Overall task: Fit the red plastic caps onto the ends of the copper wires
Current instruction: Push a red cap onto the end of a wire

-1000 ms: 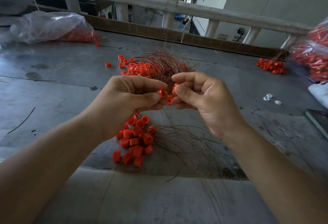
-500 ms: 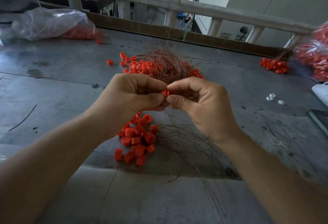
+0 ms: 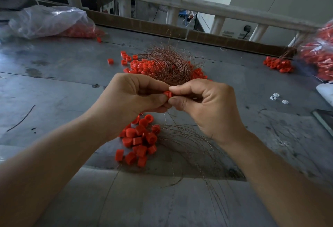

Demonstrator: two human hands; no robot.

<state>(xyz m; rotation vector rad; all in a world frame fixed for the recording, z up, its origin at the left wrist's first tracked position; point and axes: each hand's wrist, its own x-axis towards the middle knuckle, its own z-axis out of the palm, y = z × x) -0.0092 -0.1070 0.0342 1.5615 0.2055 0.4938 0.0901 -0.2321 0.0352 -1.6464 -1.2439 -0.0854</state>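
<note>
Nearest me, loose copper wires [image 3: 196,147] fan across the table [image 3: 54,100] from 6 toward 4 o'clock below my hands. Their ends meet a heap of red caps [image 3: 140,140] at 6 (fitted already, I'd guess, though I can't be sure). Above them my left hand [image 3: 133,97] and right hand [image 3: 203,104] meet fingertip to fingertip, both pinching one cap [image 3: 168,94] between thumb and forefinger, so neither is nearer. The wire end is hidden inside the pinch; I judge the push runs along the 9-to-3 line. At 12 o'clock lies a nest of wire [image 3: 169,64], and farther off, at 10, a bag [image 3: 50,21].
</note>
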